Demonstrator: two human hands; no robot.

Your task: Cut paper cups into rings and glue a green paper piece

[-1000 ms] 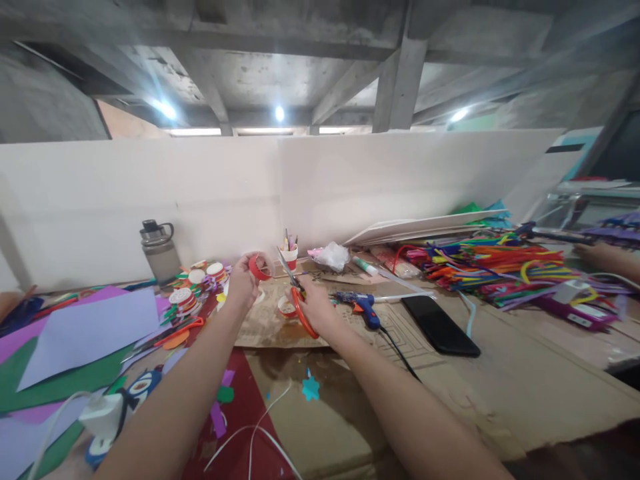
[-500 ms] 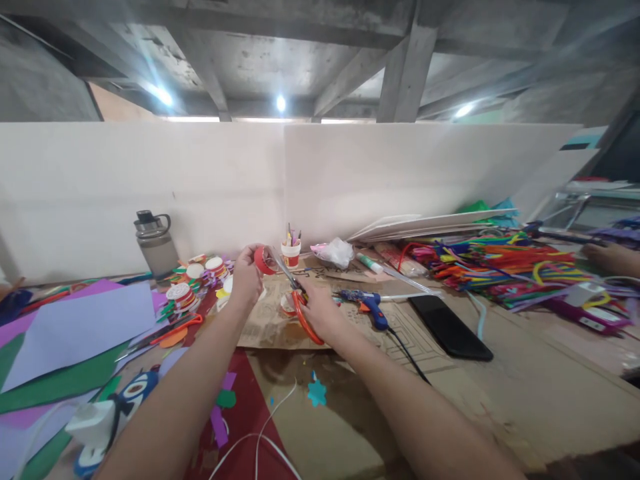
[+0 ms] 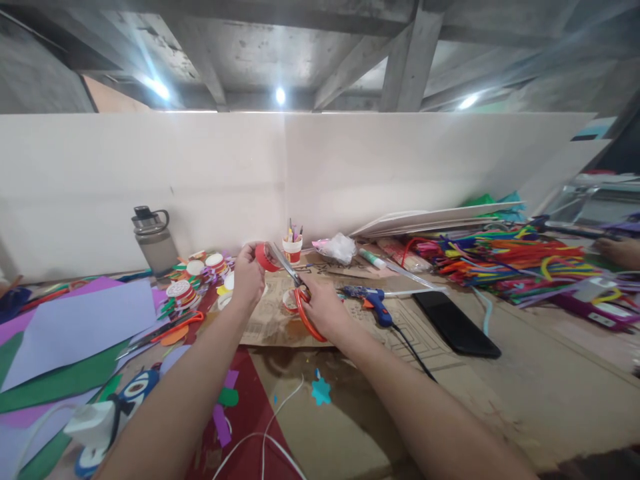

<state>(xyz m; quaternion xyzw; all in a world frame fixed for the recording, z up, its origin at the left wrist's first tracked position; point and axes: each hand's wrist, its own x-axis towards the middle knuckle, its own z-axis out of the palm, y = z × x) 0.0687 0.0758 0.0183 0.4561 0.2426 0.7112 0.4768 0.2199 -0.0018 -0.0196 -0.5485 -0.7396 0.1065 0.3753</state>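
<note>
My left hand (image 3: 249, 272) is closed on a small red curved piece (image 3: 268, 257), held up above the table; its exact kind does not show clearly. My right hand (image 3: 323, 303) grips a pair of scissors (image 3: 306, 313) with orange-red handles. The metal blades point up and to the left and reach the red piece, touching or overlapping it. Below the scissors, a small red-and-white round thing (image 3: 289, 302) rests on the brown paper (image 3: 270, 327), partly hidden by my right hand. A blue glue gun (image 3: 379, 308) lies right of that hand.
A water bottle (image 3: 154, 243) stands back left, near several small decorated cups (image 3: 182, 293) and coloured paper sheets (image 3: 85, 323). A cup of pens (image 3: 293, 251) is behind my hands. To the right lie a black phone (image 3: 456, 325) and pipe cleaners (image 3: 510, 260). Another person's hand (image 3: 620, 252) shows far right.
The view has shifted slightly. My hands keep nearly the same pose, with the scissor blades still at the red piece. The other person's hand at far right has moved a little.
</note>
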